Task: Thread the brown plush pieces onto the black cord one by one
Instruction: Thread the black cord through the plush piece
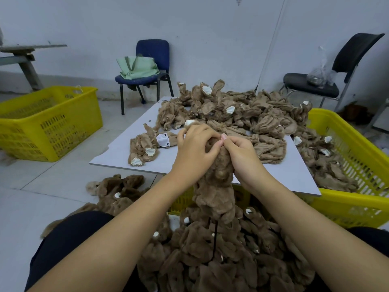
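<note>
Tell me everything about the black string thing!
The black cord is thin, dark and looks smooth. Only a short stretch shows, running almost straight down below the column of brown plush pieces held up by both hands. Its top end disappears inside that plush, its lower end sinks into the plush heap on the lap.

The black cord [215, 239] was mostly hidden inside the plush pieces [216, 192]; only a short part below them showed.
</note>
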